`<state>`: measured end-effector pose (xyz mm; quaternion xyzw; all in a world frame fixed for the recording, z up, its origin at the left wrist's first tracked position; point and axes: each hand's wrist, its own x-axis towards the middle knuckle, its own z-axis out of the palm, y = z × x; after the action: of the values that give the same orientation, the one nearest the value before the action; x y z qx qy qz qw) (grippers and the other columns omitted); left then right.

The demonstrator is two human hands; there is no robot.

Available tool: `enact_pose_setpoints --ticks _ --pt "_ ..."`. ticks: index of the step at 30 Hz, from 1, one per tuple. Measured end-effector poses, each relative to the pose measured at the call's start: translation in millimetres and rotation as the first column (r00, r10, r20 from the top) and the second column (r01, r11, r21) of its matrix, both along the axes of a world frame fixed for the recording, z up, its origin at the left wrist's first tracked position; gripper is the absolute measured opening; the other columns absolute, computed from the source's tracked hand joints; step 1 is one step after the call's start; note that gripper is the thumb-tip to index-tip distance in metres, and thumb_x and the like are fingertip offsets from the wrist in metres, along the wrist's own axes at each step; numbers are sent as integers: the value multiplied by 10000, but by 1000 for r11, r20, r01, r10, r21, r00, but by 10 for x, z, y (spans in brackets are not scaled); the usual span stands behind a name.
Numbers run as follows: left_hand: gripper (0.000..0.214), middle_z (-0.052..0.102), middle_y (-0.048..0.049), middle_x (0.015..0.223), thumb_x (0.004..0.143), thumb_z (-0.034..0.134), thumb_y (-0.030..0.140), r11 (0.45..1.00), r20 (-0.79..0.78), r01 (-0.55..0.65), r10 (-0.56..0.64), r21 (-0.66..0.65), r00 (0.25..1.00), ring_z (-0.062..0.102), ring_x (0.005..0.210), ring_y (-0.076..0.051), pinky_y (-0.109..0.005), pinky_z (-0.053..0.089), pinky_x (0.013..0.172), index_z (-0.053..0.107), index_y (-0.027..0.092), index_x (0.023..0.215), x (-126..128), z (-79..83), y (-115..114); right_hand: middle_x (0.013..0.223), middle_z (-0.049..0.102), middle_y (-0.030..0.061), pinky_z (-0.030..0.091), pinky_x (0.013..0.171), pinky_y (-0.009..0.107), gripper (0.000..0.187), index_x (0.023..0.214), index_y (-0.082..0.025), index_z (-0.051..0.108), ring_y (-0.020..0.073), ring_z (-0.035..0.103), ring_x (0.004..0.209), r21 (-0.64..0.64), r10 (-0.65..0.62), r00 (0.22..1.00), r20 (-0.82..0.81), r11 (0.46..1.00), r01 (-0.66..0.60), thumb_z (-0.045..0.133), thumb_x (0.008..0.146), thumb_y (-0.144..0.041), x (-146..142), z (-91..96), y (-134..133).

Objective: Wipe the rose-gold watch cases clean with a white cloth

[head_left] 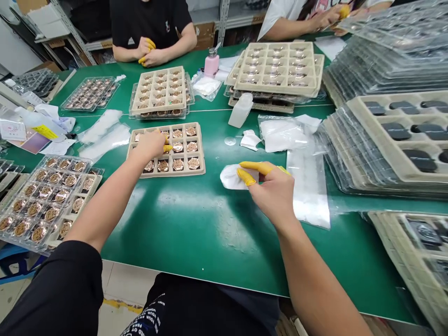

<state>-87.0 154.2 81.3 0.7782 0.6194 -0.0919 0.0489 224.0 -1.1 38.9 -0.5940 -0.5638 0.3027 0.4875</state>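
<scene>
My left hand point(151, 143), with yellow finger cots, reaches over a beige compartment tray point(168, 174). Its fingers are bent down into one of the compartments, and whatever lies between their tips is hidden. Round rose-gold watch cases point(178, 164) with brown centres sit in the compartments around it. To the right of this tray, my right hand point(275, 189) also wears yellow finger cots. Thumb and finger pinch a white wiping cloth point(229, 178) just above the green table point(196, 224).
Left stands a clear-covered tray point(45, 191) of similar cases. More loaded trays point(161, 88) and stacked trays point(276, 65) stand at the back, with a pink pump bottle point(211, 64) and white bottle point(241, 110). Tall tray stacks point(378, 140) line the right. Two people sit opposite.
</scene>
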Motion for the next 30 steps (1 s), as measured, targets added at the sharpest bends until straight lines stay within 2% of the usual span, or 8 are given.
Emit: enact_pose_setpoints --ticks 3,12,18,20,22,23,25,30 --pt "342 668 -220 1205 868 614 219 999 -212 7 -16 -43 977 680 1059 -341 -403 535 897 750 128 1168 -77 -23 -34 933 778 74 575 723 355 330 1032 -211 790 201 708 811 -72 62 996 -71 995 -67 773 787 -431 39 -37 10" --pt "338 718 -243 1097 801 692 178 996 -227 -80 68 -43 971 668 1034 -349 -401 546 878 739 64 1116 21 7 -42 977 805 72 568 774 354 284 1014 -212 810 206 732 869 -184 61 983 -175 978 -94 744 765 -332 57 -100 31" --pt "291 726 -192 1156 924 585 241 930 280 -209 124 301 952 652 1138 -342 -479 532 992 774 140 1121 264 -36 -690 971 788 64 533 734 350 266 1021 -230 810 198 695 820 -71 60 997 55 996 -56 647 814 -267 81 -64 -10" --pt "295 763 -123 1126 919 645 363 933 775 -281 5 224 633 708 1051 -279 -430 580 956 779 206 1130 501 -248 -1055 949 777 66 520 739 359 283 1014 -242 813 205 674 820 84 6 963 271 996 -30 613 816 -220 82 -44 -33" --pt "268 794 -73 1064 857 722 434 982 974 -189 31 13 225 747 975 -250 -414 612 936 809 258 1040 739 -505 -1362 932 768 58 518 744 354 279 1012 -258 813 204 666 827 177 2 928 373 981 -73 609 829 -205 51 -15 -67" --pt "252 801 -61 1052 828 754 437 990 990 -132 68 -51 128 754 963 -245 -407 618 928 819 277 1010 833 -620 -1471 922 764 50 521 734 343 268 1021 -264 809 197 667 822 183 45 933 357 976 -117 616 843 -211 18 0 -88" --pt "221 808 -46 1032 796 790 430 993 991 -40 115 -112 73 759 949 -243 -396 626 905 833 310 976 939 -781 -1595 889 754 29 526 692 309 242 1049 -271 800 171 669 778 163 167 954 250 964 -212 633 878 -232 -84 19 -133" --pt "146 815 -12 900 859 729 409 999 968 37 8 -18 252 747 833 -228 -391 611 835 839 361 943 869 -838 -1597 821 764 20 539 635 279 223 1034 -270 811 152 686 700 197 264 924 275 925 -323 637 904 -223 -373 -67 -176"
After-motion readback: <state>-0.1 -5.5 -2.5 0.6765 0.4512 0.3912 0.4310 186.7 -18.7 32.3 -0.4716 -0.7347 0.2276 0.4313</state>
